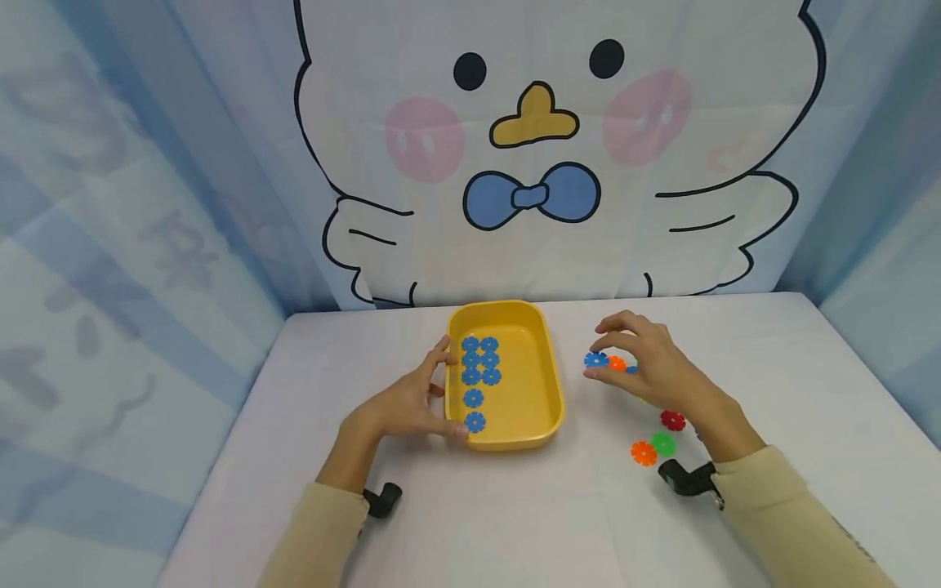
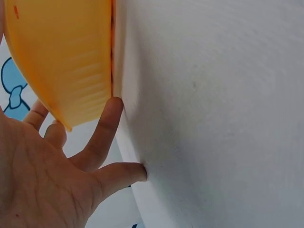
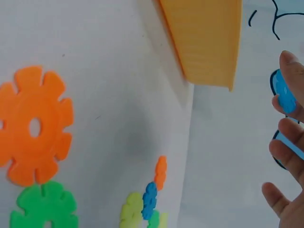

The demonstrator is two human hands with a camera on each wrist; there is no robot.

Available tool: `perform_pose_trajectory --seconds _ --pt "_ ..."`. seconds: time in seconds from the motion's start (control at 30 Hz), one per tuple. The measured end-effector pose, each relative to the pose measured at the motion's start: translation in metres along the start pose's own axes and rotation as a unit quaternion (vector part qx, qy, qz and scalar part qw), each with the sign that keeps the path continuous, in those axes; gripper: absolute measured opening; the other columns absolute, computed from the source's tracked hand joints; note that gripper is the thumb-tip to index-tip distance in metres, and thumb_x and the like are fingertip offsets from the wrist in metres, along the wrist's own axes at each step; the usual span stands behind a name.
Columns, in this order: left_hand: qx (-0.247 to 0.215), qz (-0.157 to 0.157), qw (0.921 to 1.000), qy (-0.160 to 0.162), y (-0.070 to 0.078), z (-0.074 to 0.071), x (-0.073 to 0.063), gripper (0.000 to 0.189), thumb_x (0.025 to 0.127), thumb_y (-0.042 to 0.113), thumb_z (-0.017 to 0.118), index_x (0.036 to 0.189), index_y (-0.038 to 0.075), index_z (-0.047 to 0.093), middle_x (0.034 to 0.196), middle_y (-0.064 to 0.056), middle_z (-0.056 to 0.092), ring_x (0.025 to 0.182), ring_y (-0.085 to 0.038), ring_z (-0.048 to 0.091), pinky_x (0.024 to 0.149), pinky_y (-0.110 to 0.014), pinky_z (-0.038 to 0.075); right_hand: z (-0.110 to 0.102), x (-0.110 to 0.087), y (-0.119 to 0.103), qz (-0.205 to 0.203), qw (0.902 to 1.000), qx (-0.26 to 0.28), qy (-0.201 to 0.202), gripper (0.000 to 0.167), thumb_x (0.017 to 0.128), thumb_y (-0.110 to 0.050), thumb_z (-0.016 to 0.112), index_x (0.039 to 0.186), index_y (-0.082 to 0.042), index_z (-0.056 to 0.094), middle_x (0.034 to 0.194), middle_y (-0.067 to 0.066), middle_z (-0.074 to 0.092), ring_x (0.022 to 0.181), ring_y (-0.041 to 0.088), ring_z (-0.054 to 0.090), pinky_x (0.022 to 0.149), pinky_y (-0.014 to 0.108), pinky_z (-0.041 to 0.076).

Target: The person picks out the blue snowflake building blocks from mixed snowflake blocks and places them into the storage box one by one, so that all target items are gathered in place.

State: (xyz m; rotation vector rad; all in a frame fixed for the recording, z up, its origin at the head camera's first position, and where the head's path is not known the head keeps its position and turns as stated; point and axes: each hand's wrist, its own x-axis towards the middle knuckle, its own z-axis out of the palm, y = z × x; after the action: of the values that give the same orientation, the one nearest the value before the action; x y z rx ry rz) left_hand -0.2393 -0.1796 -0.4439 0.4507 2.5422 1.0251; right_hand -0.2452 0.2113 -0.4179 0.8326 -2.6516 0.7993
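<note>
My left hand [image 1: 408, 404] holds a shallow yellow tray [image 1: 546, 384] along its left side, fingers and thumb spread on the rim. In the left wrist view, one fingertip touches the tray wall [image 2: 61, 61] low down. Inside the tray, several blue flower-shaped discs [image 1: 474, 398] lie in two columns at the left. To the right of the tray, my right hand [image 1: 654, 363] pinches a blue flower-shaped disc [image 3: 285, 92] between thumb and finger, raised above the table in the right wrist view. Its other fingers are spread.
Below the right hand lie loose flower-shaped discs: an orange disc [image 1: 644, 453], a green disc [image 1: 663, 444] and a red disc [image 1: 672, 420]. Others are partly hidden by that hand. A printed curtain [image 1: 537, 261] hangs behind the white table [image 1: 544, 523].
</note>
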Motion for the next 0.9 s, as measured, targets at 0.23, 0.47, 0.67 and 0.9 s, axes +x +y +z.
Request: perform_pose_trajectory --seconds 0.23,0.47,0.67,0.9 --pt "0.006 0.002 1.0000 -0.003 -0.003 -0.003 -0.002 0.133 0.068 0.050 0.094 0.165 0.029 0.006 0.166 0.014 0.026 0.121 -0.019 0.059 0.100 -0.040 0.055 0.005 0.016 -0.014 -0.011 0.9996 0.025 0.003 0.028 0.082 -0.026 0.089 0.105 -0.016 0.076 0.126 0.009 0.060 0.118 0.031 0.054 0.100 0.057 0.038" --pt "0.015 0.015 0.9997 -0.011 -0.003 -0.001 0.003 0.120 0.067 0.054 0.093 0.160 0.027 0.023 0.172 0.019 -0.001 0.120 -0.019 0.060 0.099 -0.037 0.054 0.014 0.025 -0.025 -0.025 0.9983 0.053 0.001 0.027 0.083 -0.026 0.088 0.105 -0.015 0.077 0.125 0.009 0.061 0.116 0.029 0.055 0.100 0.056 0.038" --pt "0.006 0.006 0.9999 -0.009 -0.002 0.001 0.002 0.133 0.065 0.056 0.094 0.164 0.031 0.009 0.167 0.016 0.023 0.121 -0.017 0.060 0.099 -0.038 0.055 0.021 0.036 -0.036 -0.043 0.9971 0.063 -0.006 0.028 0.082 -0.026 0.088 0.105 -0.015 0.076 0.124 0.010 0.062 0.115 0.029 0.056 0.099 0.054 0.038" --pt "-0.002 0.007 1.0000 -0.004 -0.002 0.001 0.002 0.138 0.066 0.053 0.095 0.165 0.032 0.001 0.163 0.016 0.031 0.122 -0.018 0.059 0.099 -0.040 0.055 0.033 0.046 -0.043 -0.062 0.9952 0.072 -0.023 0.030 0.085 -0.029 0.086 0.108 -0.014 0.075 0.124 0.008 0.062 0.115 0.027 0.057 0.099 0.053 0.040"
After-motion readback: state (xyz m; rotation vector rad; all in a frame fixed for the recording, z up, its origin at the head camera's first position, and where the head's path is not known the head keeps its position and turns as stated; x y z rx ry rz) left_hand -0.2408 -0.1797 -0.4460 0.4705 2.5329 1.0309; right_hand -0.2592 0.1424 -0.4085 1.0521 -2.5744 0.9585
